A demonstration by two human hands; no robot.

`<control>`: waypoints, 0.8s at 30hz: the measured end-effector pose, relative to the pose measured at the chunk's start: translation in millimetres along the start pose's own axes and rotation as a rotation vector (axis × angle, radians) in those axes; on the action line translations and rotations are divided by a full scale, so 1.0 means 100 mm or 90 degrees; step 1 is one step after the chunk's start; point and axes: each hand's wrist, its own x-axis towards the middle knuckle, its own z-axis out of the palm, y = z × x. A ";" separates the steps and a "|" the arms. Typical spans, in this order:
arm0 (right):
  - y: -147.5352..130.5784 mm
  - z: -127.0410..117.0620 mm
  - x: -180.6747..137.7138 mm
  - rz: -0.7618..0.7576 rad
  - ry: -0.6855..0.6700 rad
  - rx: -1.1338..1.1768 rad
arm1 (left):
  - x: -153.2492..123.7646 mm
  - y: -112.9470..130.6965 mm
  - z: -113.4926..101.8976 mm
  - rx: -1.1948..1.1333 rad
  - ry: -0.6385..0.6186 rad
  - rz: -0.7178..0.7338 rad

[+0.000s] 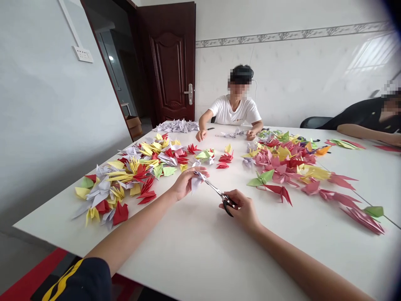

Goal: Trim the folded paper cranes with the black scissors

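Note:
My left hand (187,181) is closed round a small folded piece of white paper (196,182), held just above the white table (194,246). My right hand (242,209) grips the black handles of a pair of scissors (216,191). The scissor blades point up and left and touch the white paper. Both hands hover over the bare middle of the table, between two spreads of folded paper shapes.
A pile of red, yellow, white and green folded paper shapes (125,175) lies at the left. Pink, red and yellow ones (291,163) spread to the right. A person in a white shirt (234,110) sits opposite; another person's arm (369,131) rests at far right. White folded shapes (177,125) lie near the door.

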 end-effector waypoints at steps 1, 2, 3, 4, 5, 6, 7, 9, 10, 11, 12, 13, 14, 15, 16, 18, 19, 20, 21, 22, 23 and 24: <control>0.00 0.00 -0.01 0.000 0.000 -0.003 | 0.00 0.00 0.01 -0.002 -0.003 -0.003; 0.00 0.00 -0.01 -0.002 0.005 -0.009 | 0.00 -0.01 0.02 -0.005 -0.006 -0.006; -0.01 0.00 -0.02 -0.008 0.014 -0.017 | 0.00 -0.01 0.02 -0.008 -0.010 -0.007; -0.01 -0.01 -0.02 -0.018 0.027 -0.029 | 0.00 -0.02 0.02 -0.011 -0.012 -0.005; -0.02 -0.01 -0.02 -0.030 0.044 -0.041 | 0.00 -0.04 0.01 -0.015 -0.011 -0.004; -0.02 -0.02 -0.02 -0.041 0.062 -0.050 | 0.00 -0.06 0.01 -0.018 -0.007 -0.004; -0.03 -0.02 -0.02 -0.049 0.076 -0.054 | 0.00 -0.08 0.00 -0.019 0.002 -0.005; -0.04 -0.03 -0.02 -0.052 0.087 -0.057 | -0.01 -0.13 0.00 -0.017 0.032 -0.003; -0.04 -0.03 -0.02 -0.048 0.084 -0.058 | -0.01 -0.16 0.00 -0.011 0.050 0.006; -0.05 -0.03 -0.02 -0.042 0.072 -0.060 | -0.01 -0.19 -0.01 -0.002 0.069 0.018; -0.05 -0.03 -0.02 -0.035 0.054 -0.061 | -0.01 -0.21 -0.02 0.013 0.083 0.029; -0.06 -0.03 -0.03 -0.026 0.029 -0.063 | -0.01 -0.23 -0.04 0.034 0.089 0.035; -0.06 -0.02 -0.03 -0.016 0.002 -0.063 | -0.01 -0.25 -0.06 0.060 0.089 0.039; -0.06 -0.02 -0.04 -0.005 -0.026 -0.062 | 0.00 -0.27 -0.08 0.088 0.087 0.042; -0.06 -0.01 -0.05 0.006 -0.046 -0.060 | 0.01 -0.28 -0.11 0.113 0.085 0.050; -0.05 -0.01 -0.06 0.022 -0.059 -0.057 | 0.03 -0.30 -0.17 0.145 0.091 0.080; -0.03 -0.02 -0.06 0.026 -0.054 -0.054 | 0.04 -0.31 -0.19 0.149 0.094 0.096; -0.02 -0.02 -0.05 0.030 -0.045 -0.053 | 0.05 -0.31 -0.21 0.145 0.092 0.107; -0.01 -0.03 -0.05 0.033 -0.037 -0.052 | 0.05 -0.32 -0.22 0.136 0.082 0.111; 0.01 -0.03 -0.05 0.037 -0.031 -0.052 | 0.06 -0.32 -0.23 0.124 0.068 0.111; 0.02 -0.03 -0.04 0.042 -0.028 -0.050 | 0.05 -0.32 -0.23 0.112 0.054 0.110; 0.02 -0.04 -0.04 0.047 -0.024 -0.048 | 0.05 -0.32 -0.23 0.103 0.043 0.108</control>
